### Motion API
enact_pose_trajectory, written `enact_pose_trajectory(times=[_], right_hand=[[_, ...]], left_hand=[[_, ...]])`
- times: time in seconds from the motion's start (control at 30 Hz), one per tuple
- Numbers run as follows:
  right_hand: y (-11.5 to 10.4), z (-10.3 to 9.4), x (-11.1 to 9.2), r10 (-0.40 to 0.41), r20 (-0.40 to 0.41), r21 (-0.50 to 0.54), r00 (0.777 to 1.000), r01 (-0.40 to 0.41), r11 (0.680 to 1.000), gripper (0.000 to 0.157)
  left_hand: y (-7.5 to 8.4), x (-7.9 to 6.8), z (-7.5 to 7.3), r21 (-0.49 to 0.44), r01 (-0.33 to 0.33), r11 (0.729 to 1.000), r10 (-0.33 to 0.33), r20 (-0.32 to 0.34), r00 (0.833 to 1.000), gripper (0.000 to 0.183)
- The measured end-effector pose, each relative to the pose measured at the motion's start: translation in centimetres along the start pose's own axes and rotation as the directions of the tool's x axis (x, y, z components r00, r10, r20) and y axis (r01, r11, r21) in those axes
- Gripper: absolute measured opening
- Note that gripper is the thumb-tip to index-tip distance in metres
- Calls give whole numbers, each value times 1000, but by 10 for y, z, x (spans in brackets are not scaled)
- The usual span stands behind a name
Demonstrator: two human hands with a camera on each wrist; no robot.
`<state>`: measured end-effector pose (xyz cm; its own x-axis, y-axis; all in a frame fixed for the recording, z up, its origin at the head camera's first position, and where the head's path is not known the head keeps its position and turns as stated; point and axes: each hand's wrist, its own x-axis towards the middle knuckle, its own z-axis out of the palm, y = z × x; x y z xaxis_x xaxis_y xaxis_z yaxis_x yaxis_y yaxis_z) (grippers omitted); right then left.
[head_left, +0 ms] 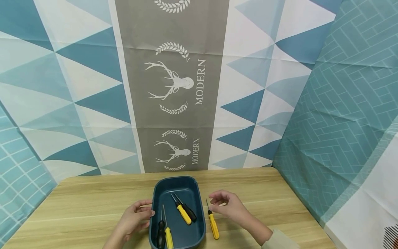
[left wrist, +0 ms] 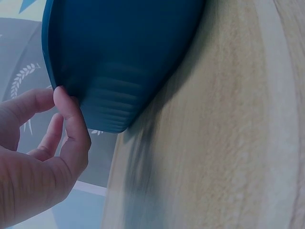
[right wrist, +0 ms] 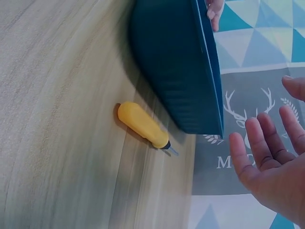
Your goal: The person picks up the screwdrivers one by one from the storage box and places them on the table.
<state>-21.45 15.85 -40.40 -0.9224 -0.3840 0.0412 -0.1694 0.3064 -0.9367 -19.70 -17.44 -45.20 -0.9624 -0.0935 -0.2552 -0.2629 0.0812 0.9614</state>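
A dark blue plastic bin [head_left: 185, 235] stands on the wooden table, and my left hand [head_left: 135, 218] pinches its left rim between thumb and fingers, as the left wrist view shows. To the right of the bin lies a yellow-handled screwdriver [head_left: 213, 226] with a black collar, its thin shaft pointing away from me. My right hand [head_left: 231, 208] hovers beside that shaft, fingers loosely bent and holding nothing. In the right wrist view the same hand [right wrist: 274, 157] appears apart from the screwdriver [right wrist: 140, 123], with space between its fingers.
Inside the bin, a black screwdriver [head_left: 161, 234] and a yellow screwdriver [head_left: 169, 238] lie at the near left. Another yellow screwdriver [head_left: 185, 214] and a black one [head_left: 190, 213] lie side by side at the right. A patterned cloth [head_left: 174, 114] hangs behind the table [head_left: 93, 207].
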Motion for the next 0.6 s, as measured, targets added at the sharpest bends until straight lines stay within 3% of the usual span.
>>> enact_pose_trajectory(times=[0.6], right_hand=[[-8,8,1,-37,21,-5,999,37,999,33]], left_hand=[[-1,0,-1,-4,-1,1000,2,28,1000,53]])
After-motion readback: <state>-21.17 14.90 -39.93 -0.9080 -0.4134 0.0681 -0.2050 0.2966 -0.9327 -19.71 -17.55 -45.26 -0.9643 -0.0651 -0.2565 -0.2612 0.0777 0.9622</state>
